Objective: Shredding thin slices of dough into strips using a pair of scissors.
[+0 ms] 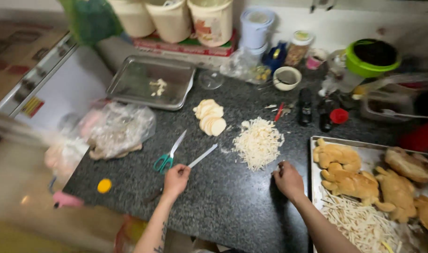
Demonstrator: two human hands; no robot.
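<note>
My left hand [175,180] grips a knife [202,156] whose pale blade points up and right over the dark speckled counter [223,206]. My right hand [288,180] rests on the counter with fingers curled, just below a heap of pale shredded strips [258,142] and beside the metal tray [317,140] at the right. A stack of round pale slices [210,118] lies beyond the knife tip. Green-handled scissors [169,154] lie just left of the knife.
The right tray holds knobby ginger-like roots [349,175] and more strips [363,222]. An empty metal tray [150,82] sits at the back left, a crumpled plastic bag [115,129] at the left, a yellow cap [104,185] near the edge. Buckets, jars and bottles line the back.
</note>
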